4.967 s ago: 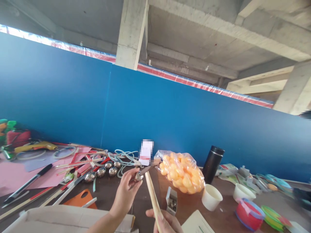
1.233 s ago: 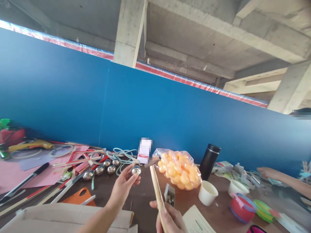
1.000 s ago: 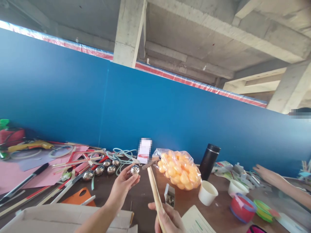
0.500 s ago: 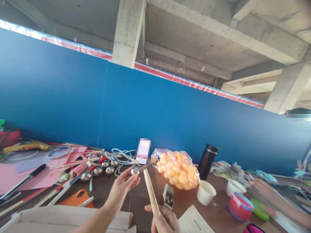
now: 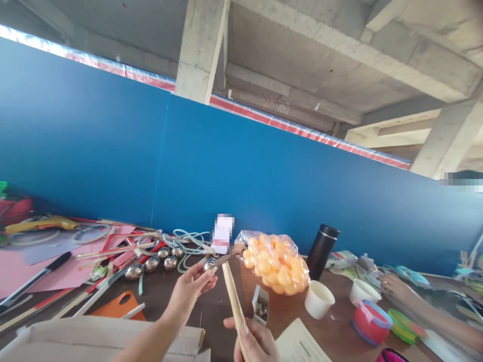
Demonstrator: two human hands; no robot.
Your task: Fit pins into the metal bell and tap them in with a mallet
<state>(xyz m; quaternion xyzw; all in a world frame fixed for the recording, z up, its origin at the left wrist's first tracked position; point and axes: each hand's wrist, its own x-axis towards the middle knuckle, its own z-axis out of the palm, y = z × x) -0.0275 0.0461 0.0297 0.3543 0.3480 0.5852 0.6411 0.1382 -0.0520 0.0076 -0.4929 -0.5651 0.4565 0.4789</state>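
Shiny round metal ball (image 5: 209,264), wooden-handled hammer (image 5: 231,291)

Place: craft workshop in an unfinished concrete building
Signs: bare concrete beams (image 5: 302,55); blue partition (image 5: 226,171); worktop (image 5: 287,311) littered with glue gun (image 5: 37,224), sticks, paper

The steel ball (image 5: 210,264) pinched at the left fingers (image 5: 204,274) is shiny silver. The hammer (image 5: 231,291) in the right hand (image 5: 256,342) has a pale tan wooden handle and a dull brown head. Just beyond the fingers lies a clear bag of orange balls (image 5: 276,262). Left of them sit more silver balls (image 5: 151,263) on the dark brown bench (image 5: 222,306). Behind stands a plain blue wall (image 5: 264,186) edged with a red-and-white striped band.
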